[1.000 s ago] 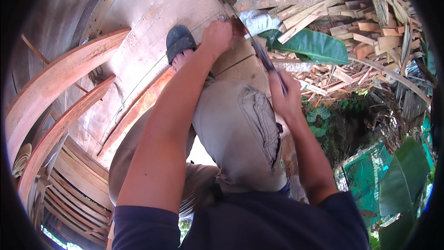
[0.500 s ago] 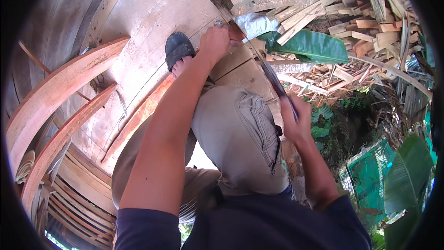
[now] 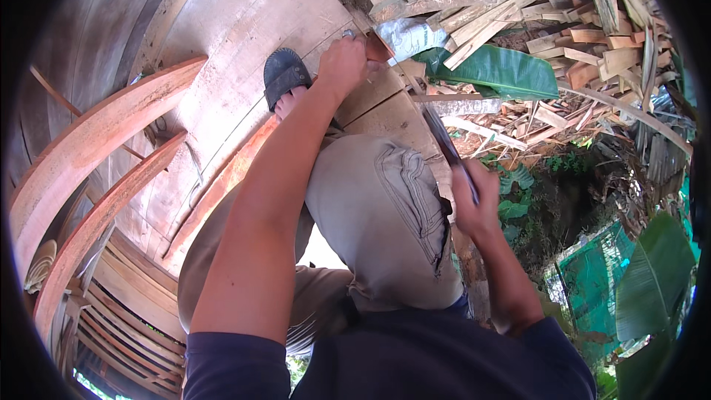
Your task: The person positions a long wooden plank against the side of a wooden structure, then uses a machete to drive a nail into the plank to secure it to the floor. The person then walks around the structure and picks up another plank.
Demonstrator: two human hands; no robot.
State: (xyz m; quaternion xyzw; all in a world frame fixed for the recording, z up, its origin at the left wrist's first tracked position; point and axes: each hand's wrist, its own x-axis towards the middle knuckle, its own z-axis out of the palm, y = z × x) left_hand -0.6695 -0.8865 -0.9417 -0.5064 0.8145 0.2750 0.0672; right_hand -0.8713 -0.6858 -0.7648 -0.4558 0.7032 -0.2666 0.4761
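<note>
Into the writing first: just right of the black sandal (image 3: pixel 285 78), past the hands' work, there's a crumpled pale plastic sack (image 3: pixel 406 38) with faint markings, too small on my feed to read.

Now the hands! My left hand (image 3: pixel 344 67) sits close to the sandal's right, fingers curled in and closed on a reddish-brown wood piece (image 3: pixel 380 47), which pokes out beyond the knuckles at the edge of the wooden boards (image 3: pixel 374 96). The fingertips are mostly hidden from me. That arm reaches long and nearly straight, its forearm running right beside the sandal's toe opening.

Over to my right hand (image 3: pixel 476 196), well to the sandal's lower right: fingers wrapped tight around the grip of a long dark hand tool (image 3: pixel 444 137). It slants back up toward the wood piece, almost edge-on, so I can't tell saw from knife. The right elbow is bent outward, forearm angling in beside the trousered knee (image 3: pixel 370 200).

Farther right of the sandal: a green banana leaf (image 3: pixel 492 72), then heaped wood offcuts (image 3: pixel 607 48).
</note>
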